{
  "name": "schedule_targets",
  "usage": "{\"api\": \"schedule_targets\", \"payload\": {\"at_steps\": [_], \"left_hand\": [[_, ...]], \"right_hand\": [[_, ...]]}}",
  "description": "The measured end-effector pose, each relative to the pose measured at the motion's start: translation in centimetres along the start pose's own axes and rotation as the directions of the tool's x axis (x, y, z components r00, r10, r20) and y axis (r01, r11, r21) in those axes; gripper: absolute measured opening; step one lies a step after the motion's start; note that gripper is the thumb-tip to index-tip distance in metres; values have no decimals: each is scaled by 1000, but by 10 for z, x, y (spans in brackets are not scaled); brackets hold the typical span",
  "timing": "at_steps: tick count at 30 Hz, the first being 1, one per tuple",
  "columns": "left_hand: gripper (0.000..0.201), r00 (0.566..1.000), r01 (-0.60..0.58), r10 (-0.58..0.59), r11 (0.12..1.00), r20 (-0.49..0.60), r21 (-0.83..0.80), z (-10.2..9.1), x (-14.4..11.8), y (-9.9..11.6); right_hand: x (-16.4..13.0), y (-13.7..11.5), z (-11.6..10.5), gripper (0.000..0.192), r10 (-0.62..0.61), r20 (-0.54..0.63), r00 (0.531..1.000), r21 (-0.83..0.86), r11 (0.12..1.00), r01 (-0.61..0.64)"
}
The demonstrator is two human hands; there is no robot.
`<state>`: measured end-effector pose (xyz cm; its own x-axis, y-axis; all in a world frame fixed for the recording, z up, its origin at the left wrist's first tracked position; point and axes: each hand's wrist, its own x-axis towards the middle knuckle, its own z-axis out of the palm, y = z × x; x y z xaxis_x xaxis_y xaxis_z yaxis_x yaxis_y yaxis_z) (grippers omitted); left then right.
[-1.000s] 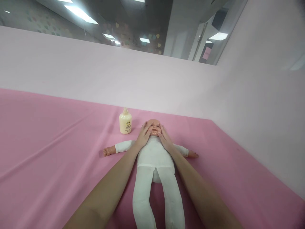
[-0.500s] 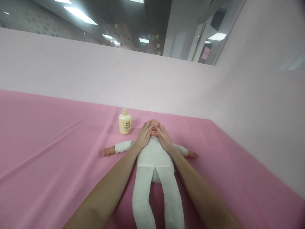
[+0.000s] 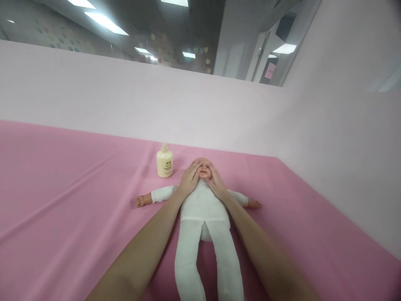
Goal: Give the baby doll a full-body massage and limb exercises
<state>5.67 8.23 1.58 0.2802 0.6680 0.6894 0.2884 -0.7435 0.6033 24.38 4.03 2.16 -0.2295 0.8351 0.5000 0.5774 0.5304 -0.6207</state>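
1. A baby doll (image 3: 203, 205) in a white suit lies on its back on the pink sheet (image 3: 62, 200), head away from me, arms spread wide, legs pointing toward me.
2. My left hand (image 3: 189, 180) lies flat against the left side of its face, fingers spread, gripping nothing.
3. My right hand (image 3: 216, 182) presses the other cheek the same way, palm open.
4. Half a second ago my fingers covered most of the face; now they have slid outward, and the eyes, nose and mouth show between them.
5. A cream pump bottle (image 3: 164, 161) stands upright just beside the doll's head, on my left; its contents cannot be seen.
6. A pale pink wall (image 3: 125, 100) borders the sheet behind and to the right.
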Motion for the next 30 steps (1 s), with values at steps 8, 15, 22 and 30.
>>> {"api": "schedule_targets", "payload": {"at_steps": [8,15,22,30], "left_hand": [[74,940,342,-340,927,44,-154,7,-6,-19],[80,942,333,-336,929,9,-160,6,-5,-12],[76,949,316,-316,939,21,-137,8,-6,-15],[73,959,283,-281,952,28,-117,9,-7,-19]], "right_hand": [[-3,-9,-1,90,268,41,962,204,941,-271],[-4,-24,-6,86,361,13,932,202,912,-356],[-2,-29,-8,76,331,-26,943,181,930,-321],[-2,-26,-7,76,320,-42,946,189,933,-307]]}}
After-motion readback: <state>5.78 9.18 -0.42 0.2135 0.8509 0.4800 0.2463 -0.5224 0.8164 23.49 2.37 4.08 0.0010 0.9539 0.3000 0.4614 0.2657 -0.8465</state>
